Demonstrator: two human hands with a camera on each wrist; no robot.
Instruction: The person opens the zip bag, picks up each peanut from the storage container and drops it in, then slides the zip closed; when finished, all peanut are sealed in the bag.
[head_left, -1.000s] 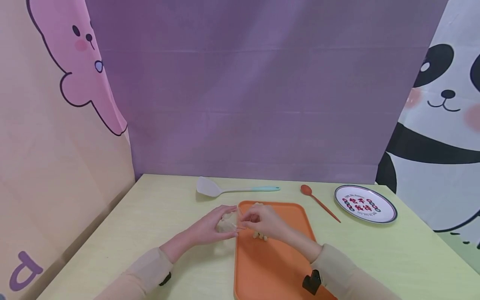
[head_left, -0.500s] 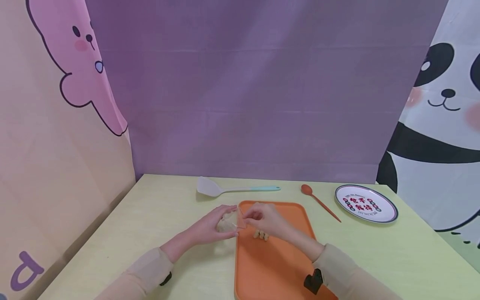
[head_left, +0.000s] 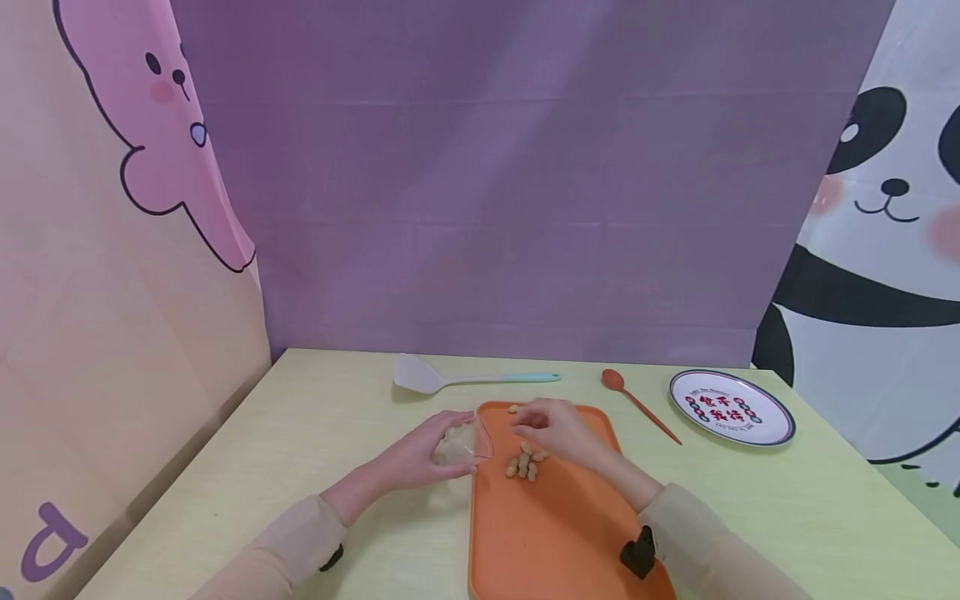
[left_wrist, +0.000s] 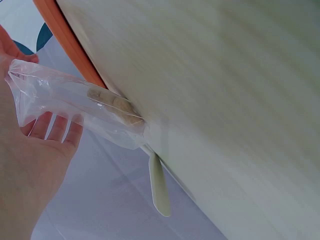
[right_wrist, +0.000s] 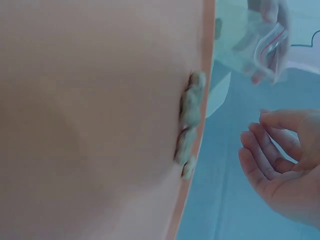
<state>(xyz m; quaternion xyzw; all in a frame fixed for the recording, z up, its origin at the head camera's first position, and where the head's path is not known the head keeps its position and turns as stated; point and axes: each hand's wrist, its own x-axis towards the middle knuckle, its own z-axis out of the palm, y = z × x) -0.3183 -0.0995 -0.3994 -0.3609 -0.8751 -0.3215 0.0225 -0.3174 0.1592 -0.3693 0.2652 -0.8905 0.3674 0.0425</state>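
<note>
My left hand (head_left: 408, 457) grips a clear zip bag (head_left: 454, 445) with a red line at its mouth, at the tray's left edge. Brown peanuts (left_wrist: 117, 106) lie in the bag's bottom in the left wrist view. Over the orange tray (head_left: 547, 542) hovers my right hand (head_left: 557, 431), to the right of the bag and apart from it. Its fingers are loosely curved, and the right wrist view shows nothing between them. Several peanuts (head_left: 525, 463) lie in a small group on the tray below that hand, with another peanut (head_left: 513, 409) near the far edge.
Behind the tray lies a spatula (head_left: 423, 379) with a pale blue handle. A red-brown spoon (head_left: 613, 381) lies to its right, beside a white plate (head_left: 731, 407) with red lettering. A purple cloth (head_left: 510, 208) hangs behind the table.
My right hand was at the bag's mouth and has drawn away to the right. More peanuts on the tray now show beneath it. The left hand and bag stay in place.
</note>
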